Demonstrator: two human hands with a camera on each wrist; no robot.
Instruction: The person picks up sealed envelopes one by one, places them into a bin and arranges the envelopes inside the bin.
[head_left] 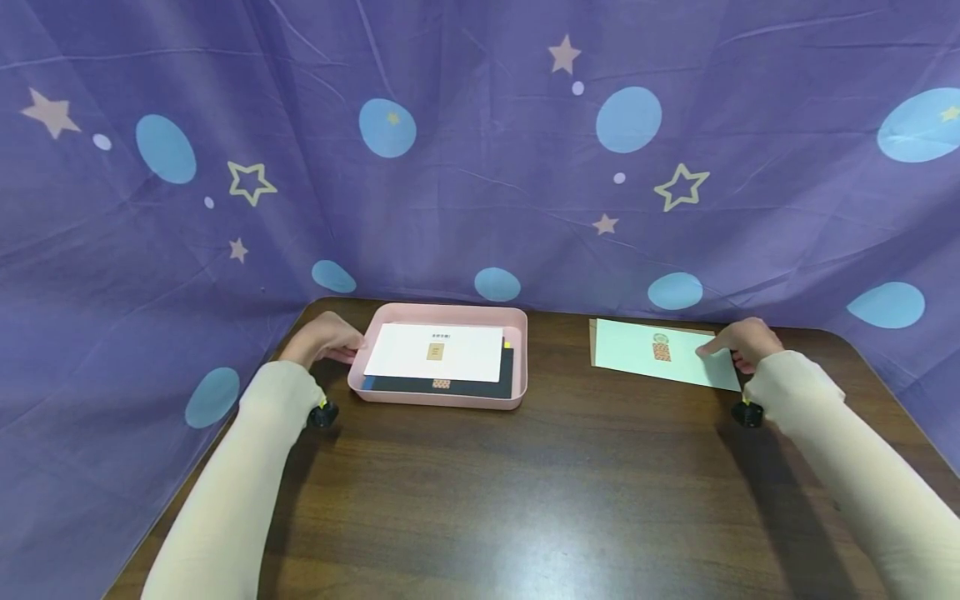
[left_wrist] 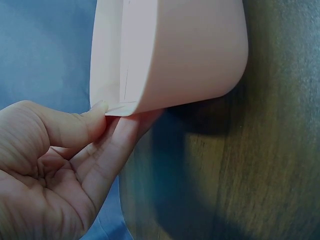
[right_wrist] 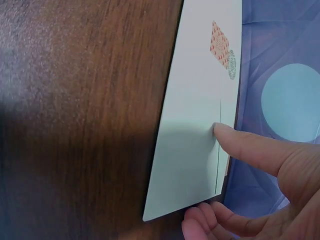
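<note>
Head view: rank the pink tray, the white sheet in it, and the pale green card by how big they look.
1. Pink tray
2. White sheet
3. Green card

The sheet and card look close in size, so their order is unsure.

Long cream sleeves [head_left: 225, 492] on both arms, snug down to the wrists. Small black camera unit [head_left: 322, 413] with a yellow dot strapped under the left wrist, matching black unit [head_left: 747, 413] under the right. Bare hands, no rings.
</note>
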